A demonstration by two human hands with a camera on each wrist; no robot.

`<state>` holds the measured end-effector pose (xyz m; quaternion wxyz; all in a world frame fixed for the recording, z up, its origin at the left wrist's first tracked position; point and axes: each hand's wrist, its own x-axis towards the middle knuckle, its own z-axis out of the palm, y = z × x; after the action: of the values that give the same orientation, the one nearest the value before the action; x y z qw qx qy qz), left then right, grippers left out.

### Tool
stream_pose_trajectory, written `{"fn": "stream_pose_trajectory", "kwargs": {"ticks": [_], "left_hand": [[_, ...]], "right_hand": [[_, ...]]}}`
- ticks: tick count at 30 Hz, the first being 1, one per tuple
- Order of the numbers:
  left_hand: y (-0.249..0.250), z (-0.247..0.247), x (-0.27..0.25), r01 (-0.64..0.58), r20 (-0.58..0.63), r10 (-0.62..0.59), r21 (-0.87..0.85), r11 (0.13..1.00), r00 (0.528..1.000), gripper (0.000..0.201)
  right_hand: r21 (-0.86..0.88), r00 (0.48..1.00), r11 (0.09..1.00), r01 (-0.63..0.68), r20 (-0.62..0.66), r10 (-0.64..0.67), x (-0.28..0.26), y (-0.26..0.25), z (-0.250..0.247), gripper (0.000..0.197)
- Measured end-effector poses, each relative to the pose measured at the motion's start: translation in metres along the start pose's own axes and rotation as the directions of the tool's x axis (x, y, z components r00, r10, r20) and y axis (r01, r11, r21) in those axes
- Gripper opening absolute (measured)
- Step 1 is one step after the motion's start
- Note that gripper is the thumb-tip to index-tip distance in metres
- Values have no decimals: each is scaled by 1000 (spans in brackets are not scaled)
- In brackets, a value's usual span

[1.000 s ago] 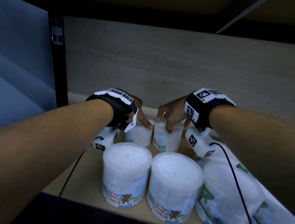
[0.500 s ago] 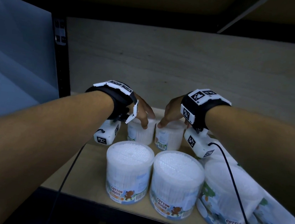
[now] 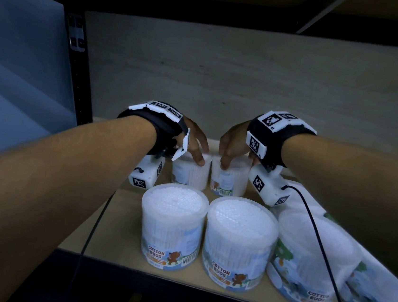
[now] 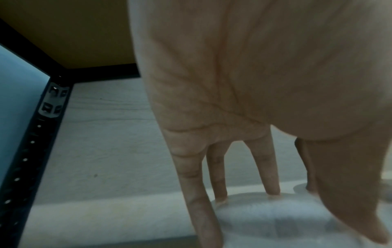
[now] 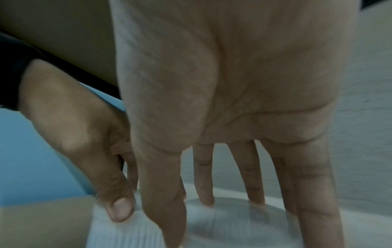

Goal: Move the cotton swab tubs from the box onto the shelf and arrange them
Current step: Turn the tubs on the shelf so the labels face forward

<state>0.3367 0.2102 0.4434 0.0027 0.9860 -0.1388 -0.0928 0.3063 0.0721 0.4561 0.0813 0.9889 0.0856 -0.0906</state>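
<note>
Two clear cotton swab tubs stand side by side in the back row of the wooden shelf [image 3: 116, 218]. My left hand [image 3: 197, 154] grips the left tub [image 3: 190, 177] from above, fingers spread round its lid [image 4: 275, 223]. In the same way my right hand [image 3: 228, 154] grips the right tub [image 3: 230, 184], its fingertips on the lid rim [image 5: 233, 223]. The two tubs nearly touch. My left thumb [image 5: 118, 209] shows beside the right hand. Both palms hide most of the lids.
A front row of several tubs stands near the shelf's edge: one [image 3: 172, 224], another [image 3: 239, 242], a third [image 3: 312, 258] and more at far right. A black upright post [image 3: 77, 75] bounds the left. The grey back panel [image 3: 250, 82] is close behind. Wrist cables hang over the front row.
Both hands and the two back tubs have moved a little farther back on the shelf. The tubs now stand closer together and upright.
</note>
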Motion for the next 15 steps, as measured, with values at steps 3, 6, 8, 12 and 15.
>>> {"fn": "stream_pose_trajectory", "kwargs": {"ticks": [3,6,8,12,15], "left_hand": [[3,-2,3,59,48,-63,87,994,997,64],[-1,-1,11,122,48,-129,124,985,990,76],[-5,1,15,151,43,-156,102,983,987,82],[-6,6,28,166,46,-171,86,982,984,102],[0,5,26,182,67,-189,100,978,980,93]], "right_hand": [[-20,998,997,70,1,-70,-1,5,-2,52],[4,995,996,95,8,-95,2,6,-1,54],[14,995,995,102,14,-102,4,6,-1,55],[-28,990,990,138,32,-137,4,7,-3,59],[-43,986,985,165,39,-164,2,10,-3,61]]}}
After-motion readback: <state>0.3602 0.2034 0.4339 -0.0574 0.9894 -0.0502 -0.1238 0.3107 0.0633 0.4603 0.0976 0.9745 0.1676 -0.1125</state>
